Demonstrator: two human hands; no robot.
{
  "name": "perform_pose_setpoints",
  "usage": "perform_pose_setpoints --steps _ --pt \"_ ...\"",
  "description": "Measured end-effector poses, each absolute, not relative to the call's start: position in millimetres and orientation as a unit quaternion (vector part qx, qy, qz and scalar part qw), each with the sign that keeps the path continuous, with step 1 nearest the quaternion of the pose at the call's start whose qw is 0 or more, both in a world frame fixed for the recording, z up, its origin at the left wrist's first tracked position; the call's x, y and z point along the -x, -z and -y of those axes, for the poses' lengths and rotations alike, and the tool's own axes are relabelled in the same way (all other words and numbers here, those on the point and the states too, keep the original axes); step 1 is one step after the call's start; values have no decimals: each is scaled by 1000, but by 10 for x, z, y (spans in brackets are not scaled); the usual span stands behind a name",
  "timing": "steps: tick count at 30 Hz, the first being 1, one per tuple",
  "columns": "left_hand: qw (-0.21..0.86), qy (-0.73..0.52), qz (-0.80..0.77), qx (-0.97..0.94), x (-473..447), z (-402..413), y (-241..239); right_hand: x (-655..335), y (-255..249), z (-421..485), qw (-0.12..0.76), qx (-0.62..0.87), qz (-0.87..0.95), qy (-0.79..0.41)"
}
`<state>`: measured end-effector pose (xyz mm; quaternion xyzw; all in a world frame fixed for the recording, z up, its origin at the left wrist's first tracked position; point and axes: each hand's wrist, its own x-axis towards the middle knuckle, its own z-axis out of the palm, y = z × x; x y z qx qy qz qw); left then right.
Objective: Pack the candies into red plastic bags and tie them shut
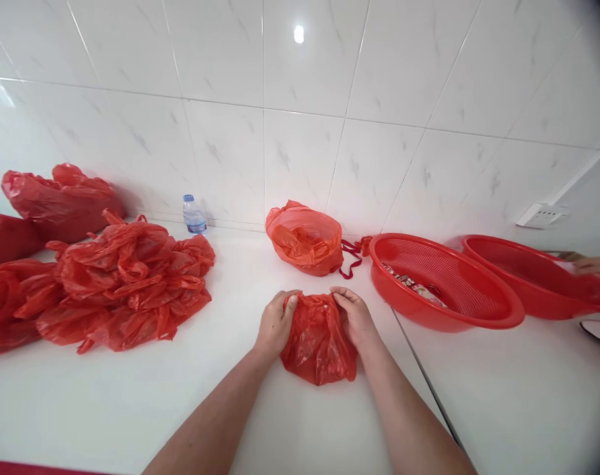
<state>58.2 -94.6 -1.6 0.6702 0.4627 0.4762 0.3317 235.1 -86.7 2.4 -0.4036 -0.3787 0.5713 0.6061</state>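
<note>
Between my hands a red plastic bag (320,343) hangs over the white tabletop, its far edge pinched at both sides. My left hand (276,323) grips the left of that edge, thumb on top. On the opposite side my right hand (353,316) holds the bag's edge between thumb and fingers. Just beyond stands another red plastic bag (304,237), its mouth spread and crumpled red plastic inside. What my bag contains, if anything, cannot be made out.
Left lies a heap of red plastic bags (126,284), with a fuller red bag (65,204) behind. A water bottle (194,216) stands by the wall. A red basket (448,316) holds small patterned items; another red basket (527,297) sits near another person's hand (594,265).
</note>
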Motion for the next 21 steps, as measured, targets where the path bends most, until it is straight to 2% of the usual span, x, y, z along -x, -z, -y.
perform_pose_setpoints --steps 5,9,13,17,19,21 --pt "169 -550 -489 -656 -457 879 -26 -2680 151 667 670 505 322 -439" --pt "157 -567 -492 -642 -424 867 -12 -2848 226 603 677 573 298 -353" --pt "147 -585 -500 -621 -416 834 8 -2823 203 657 631 607 363 -319" --pt "20 -590 -515 -621 -427 854 -27 -2709 145 746 576 625 434 -300" --pt "-5 -544 -516 -662 -477 910 -33 -2629 129 777 521 634 480 -309" --pt "30 -470 -498 -728 -553 974 -8 -2543 121 803 453 616 545 -344"
